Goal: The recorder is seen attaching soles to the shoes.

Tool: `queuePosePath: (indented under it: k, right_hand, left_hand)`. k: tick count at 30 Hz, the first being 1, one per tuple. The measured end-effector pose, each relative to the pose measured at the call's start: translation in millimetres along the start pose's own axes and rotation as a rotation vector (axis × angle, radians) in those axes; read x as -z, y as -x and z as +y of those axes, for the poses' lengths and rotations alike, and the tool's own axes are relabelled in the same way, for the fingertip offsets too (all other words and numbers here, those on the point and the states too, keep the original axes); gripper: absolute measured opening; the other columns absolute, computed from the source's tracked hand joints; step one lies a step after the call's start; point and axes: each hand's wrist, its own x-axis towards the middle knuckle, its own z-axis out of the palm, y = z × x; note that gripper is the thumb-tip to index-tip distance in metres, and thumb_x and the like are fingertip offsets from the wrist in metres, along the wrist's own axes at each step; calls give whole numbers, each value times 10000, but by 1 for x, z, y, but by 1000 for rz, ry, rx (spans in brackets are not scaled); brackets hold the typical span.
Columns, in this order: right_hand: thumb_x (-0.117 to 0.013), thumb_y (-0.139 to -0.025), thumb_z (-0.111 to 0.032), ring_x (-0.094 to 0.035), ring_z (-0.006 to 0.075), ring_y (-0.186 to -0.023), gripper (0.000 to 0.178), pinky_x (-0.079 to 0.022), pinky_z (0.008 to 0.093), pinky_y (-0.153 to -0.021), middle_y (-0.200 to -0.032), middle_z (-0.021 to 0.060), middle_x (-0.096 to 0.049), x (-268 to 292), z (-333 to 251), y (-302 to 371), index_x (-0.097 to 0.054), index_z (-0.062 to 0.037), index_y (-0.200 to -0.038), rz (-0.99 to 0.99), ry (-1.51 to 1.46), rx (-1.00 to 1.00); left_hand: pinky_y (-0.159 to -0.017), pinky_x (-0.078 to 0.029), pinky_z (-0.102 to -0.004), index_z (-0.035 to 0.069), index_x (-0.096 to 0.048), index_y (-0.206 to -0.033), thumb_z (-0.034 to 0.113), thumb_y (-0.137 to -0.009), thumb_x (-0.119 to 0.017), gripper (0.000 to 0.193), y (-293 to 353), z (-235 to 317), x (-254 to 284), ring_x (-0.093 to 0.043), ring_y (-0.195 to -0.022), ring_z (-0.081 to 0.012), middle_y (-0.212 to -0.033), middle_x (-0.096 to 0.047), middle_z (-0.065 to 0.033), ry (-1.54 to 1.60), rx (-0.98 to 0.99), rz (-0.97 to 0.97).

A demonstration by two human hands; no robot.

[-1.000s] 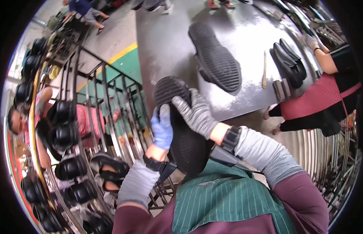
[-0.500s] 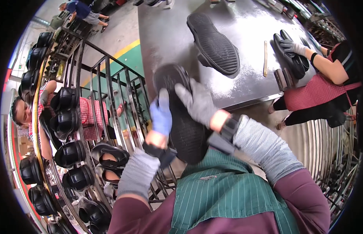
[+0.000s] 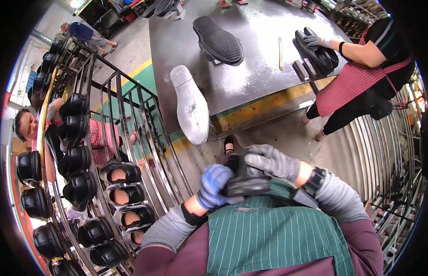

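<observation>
Close to my green striped apron, I hold a black shoe [image 3: 247, 184] with its thick sole edge toward me. My left hand [image 3: 215, 186], in a blue and grey glove, is closed around its left side. My right hand [image 3: 271, 162], in a grey glove, grips the far right part. Beyond my hands, a white foot-shaped form [image 3: 191, 108] stands at the table's near left corner, partly jutting past the edge. Farther back, a black shoe sole [image 3: 218, 40] faces up over the table.
The metal table [image 3: 260, 87] spans the far middle. At right, a co-worker's gloved hand [image 3: 319, 41] rests on black shoes [image 3: 317, 57] beside a pale strip [image 3: 281, 53]. A rack [image 3: 126, 115] with black shoes fills the left; another person stands behind it. Metal rails [image 3: 368, 156] run at right.
Both hands have drawn the shoe back from the table's left corner toward my apron and turned it. The white foot-shaped form now shows where the shoe was.
</observation>
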Motion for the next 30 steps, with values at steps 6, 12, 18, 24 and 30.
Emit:
queuePosePath:
  k: [6,12,18,24,30]
  right_hand:
    - [-783,-739,-268,-585,227,-892,371,-454,375,-885,-874,103,-600,42,0,13,-640,-4,-956,484,709,703]
    - [-726,-750,-245,-561,308,-993,206,-410,431,-946,-901,102,-628,187,-3,-84,-669,-76,-853,777,1556,520]
    - [-624,-841,-329,-528,351,-1092,448,-400,438,-975,-1181,183,-566,201,-11,-159,-569,-43,-1180,1169,1153,456]
    - [-735,-810,-323,-502,238,-1186,738,-405,341,-1011,-1301,141,-522,194,-122,-245,-372,-57,-1395,636,-26,246]
    - [-705,-848,-244,-407,206,-1281,780,-314,340,-1093,-1381,150,-444,170,-84,-215,-259,-17,-1446,590,-128,385]
  left_hand:
    - [-1009,-368,-398,25,-434,-1302,298,-756,-745,685,-22,-38,16,-466,-1178,-282,-1291,-474,-156,-6,549,372]
    - [-634,-528,-356,115,-325,-1380,383,-885,-619,635,-39,-84,11,-589,-957,-191,-1167,-547,-85,942,1019,622]
    - [-326,-408,-259,106,-442,-1225,443,-822,-658,568,-71,-130,20,-566,-519,-178,-882,-585,-83,810,1229,589]
    - [-307,-400,-232,79,-457,-1228,397,-797,-710,593,-152,-240,94,-562,-452,-167,-821,-608,-76,751,1264,88]
    - [-890,-484,-322,28,-405,-1373,421,-720,-782,850,-217,-370,149,-561,-1082,-204,-1240,-551,-102,859,1042,-201]
